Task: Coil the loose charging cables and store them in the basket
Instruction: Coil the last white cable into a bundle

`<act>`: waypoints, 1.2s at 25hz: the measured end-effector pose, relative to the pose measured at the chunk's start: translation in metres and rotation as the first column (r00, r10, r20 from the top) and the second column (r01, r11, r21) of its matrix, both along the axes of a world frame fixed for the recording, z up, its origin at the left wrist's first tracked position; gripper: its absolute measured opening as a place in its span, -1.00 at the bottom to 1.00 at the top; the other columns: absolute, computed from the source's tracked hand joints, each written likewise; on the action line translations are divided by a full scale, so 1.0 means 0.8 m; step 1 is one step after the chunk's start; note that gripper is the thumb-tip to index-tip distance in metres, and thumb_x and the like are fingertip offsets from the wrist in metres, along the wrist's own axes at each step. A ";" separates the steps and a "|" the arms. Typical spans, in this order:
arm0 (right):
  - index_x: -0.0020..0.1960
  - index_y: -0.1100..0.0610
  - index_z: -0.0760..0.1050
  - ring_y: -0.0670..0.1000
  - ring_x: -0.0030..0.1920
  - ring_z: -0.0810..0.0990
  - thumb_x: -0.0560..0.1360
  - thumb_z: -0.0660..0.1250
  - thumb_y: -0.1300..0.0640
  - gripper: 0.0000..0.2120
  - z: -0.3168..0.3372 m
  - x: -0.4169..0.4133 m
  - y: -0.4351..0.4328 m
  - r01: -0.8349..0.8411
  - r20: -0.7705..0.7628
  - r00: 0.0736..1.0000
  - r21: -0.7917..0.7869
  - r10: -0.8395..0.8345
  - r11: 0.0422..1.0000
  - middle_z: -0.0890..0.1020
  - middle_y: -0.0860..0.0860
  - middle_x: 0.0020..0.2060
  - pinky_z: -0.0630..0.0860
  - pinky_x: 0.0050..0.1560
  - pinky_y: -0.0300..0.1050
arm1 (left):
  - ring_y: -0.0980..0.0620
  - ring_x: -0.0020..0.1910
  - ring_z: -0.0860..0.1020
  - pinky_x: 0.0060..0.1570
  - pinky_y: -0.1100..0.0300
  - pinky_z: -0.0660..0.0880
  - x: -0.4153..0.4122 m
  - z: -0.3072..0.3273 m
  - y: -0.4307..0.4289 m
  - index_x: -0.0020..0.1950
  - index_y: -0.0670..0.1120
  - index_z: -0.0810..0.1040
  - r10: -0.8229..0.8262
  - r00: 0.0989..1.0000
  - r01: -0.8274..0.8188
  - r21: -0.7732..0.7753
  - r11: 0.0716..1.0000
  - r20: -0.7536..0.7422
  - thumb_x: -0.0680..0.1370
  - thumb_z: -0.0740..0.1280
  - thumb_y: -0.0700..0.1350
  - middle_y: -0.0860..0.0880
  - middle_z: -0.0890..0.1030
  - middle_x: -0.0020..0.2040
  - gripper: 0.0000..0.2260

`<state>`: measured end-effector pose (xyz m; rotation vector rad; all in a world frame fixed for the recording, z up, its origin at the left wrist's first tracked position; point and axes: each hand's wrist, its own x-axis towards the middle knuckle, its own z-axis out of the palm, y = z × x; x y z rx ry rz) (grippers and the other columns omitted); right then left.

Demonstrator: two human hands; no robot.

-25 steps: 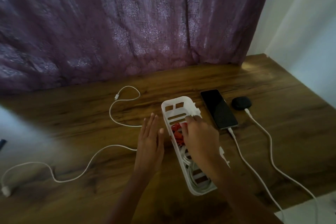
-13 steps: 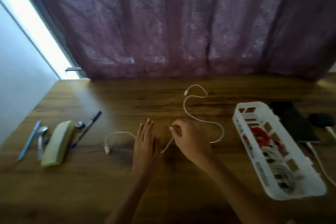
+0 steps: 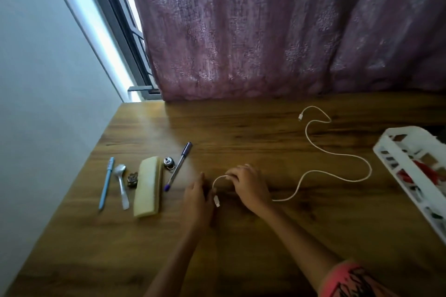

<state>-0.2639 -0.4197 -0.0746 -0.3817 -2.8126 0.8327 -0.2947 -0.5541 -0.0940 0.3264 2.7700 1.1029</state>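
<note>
The basket [image 3: 382, 149] is cut off by the right edge; its contents are blurred. A stretch of the cable [image 3: 306, 132] is hidden under the right hand [image 3: 251, 185]. Whether the cable is gripped by the left hand [image 3: 196, 200] cannot be told.

- The cable [image 3: 337, 154] is snaking across the table [image 3: 120, 248], away to the right of the right hand [image 3: 249, 187].
- The basket [image 3: 410, 176] is sitting further right.
- A pen [image 3: 178, 166], block [image 3: 147, 187] and spoon [image 3: 121, 182] are lying left of the left hand [image 3: 196, 198].

no text, label, brand or number is readable; black marks on the pink sleeve [image 3: 354, 281] are illegible.
</note>
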 end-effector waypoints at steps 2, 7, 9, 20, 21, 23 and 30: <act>0.11 0.07 0.58 -0.05 0.07 0.54 0.54 0.24 0.09 -0.80 0.004 0.000 0.002 0.045 -0.048 0.998 -0.092 -0.050 0.995 0.64 -0.03 0.01 0.44 0.05 -0.18 | -0.05 0.03 0.55 -0.10 0.14 0.43 -0.006 0.008 0.003 0.16 -0.03 0.51 -0.065 0.998 0.064 0.067 0.996 0.016 0.56 0.26 -0.12 -0.05 0.60 0.02 -0.81; 0.00 0.08 0.64 -0.23 -0.16 0.56 0.48 0.34 0.12 -0.86 0.040 0.004 0.031 0.110 -0.202 0.963 -0.309 -0.178 0.945 0.67 -0.07 -0.12 0.44 -0.13 -0.38 | -0.15 -0.09 0.60 -0.07 0.04 0.55 -0.009 0.067 0.022 -0.05 -0.21 0.53 -0.244 0.868 -0.073 0.599 0.797 0.432 0.61 0.14 -0.18 -0.20 0.62 -0.12 -0.80; -0.04 0.10 0.65 -0.29 -0.19 0.57 0.47 0.36 0.17 -0.88 0.064 0.004 0.050 0.109 -0.296 0.925 -0.393 -0.238 0.913 0.68 -0.08 -0.16 0.45 -0.13 -0.44 | -0.03 -0.10 0.63 -0.01 0.11 0.57 -0.012 0.107 0.040 -0.04 -0.22 0.51 -0.447 0.736 -0.198 0.793 0.575 0.508 0.61 0.09 -0.23 -0.14 0.66 -0.13 -0.79; 0.04 0.00 0.56 -0.12 -0.31 0.56 0.57 0.12 -0.06 -0.72 0.212 0.055 0.141 0.242 -0.418 0.869 -0.109 -0.265 0.964 0.54 -0.13 -0.37 0.51 -0.21 -0.12 | -0.03 0.11 0.60 0.14 0.10 0.51 -0.024 0.313 0.180 0.21 -0.27 0.44 -0.740 0.660 -0.049 0.991 0.124 0.126 0.60 0.09 -0.24 -0.15 0.63 0.10 -0.75; 0.09 0.01 0.56 -0.09 -0.31 0.56 0.56 0.08 -0.12 -0.65 0.220 0.066 0.146 0.246 -0.454 0.855 -0.071 -0.251 0.967 0.53 -0.14 -0.38 0.52 -0.24 -0.12 | -0.02 0.12 0.60 0.15 0.10 0.51 -0.022 0.325 0.195 0.21 -0.27 0.44 -0.723 0.684 -0.035 0.994 0.105 0.100 0.60 0.09 -0.23 -0.14 0.62 0.11 -0.75; 0.07 0.01 0.56 -0.15 -0.43 0.48 0.55 0.02 -0.18 -0.58 0.229 0.081 0.144 0.286 -0.593 0.784 0.081 -0.184 0.955 0.46 -0.16 -0.47 0.38 -0.41 -0.39 | 0.00 0.14 0.58 0.21 0.12 0.48 -0.019 0.334 0.213 0.21 -0.25 0.45 -0.674 0.735 0.005 0.995 0.102 0.065 0.60 0.11 -0.22 -0.11 0.62 0.11 -0.76; -0.01 0.05 0.63 -0.13 -0.39 0.52 0.46 0.20 0.07 -0.75 0.263 0.122 0.171 0.411 -0.720 0.692 0.454 0.053 0.791 0.59 -0.09 -0.32 0.43 -0.46 -0.31 | 0.12 0.12 0.55 0.17 0.23 0.44 0.003 0.334 0.256 0.14 -0.05 0.51 -0.433 0.839 0.511 0.749 0.422 -0.329 0.59 0.19 -0.18 -0.01 0.61 0.13 -0.83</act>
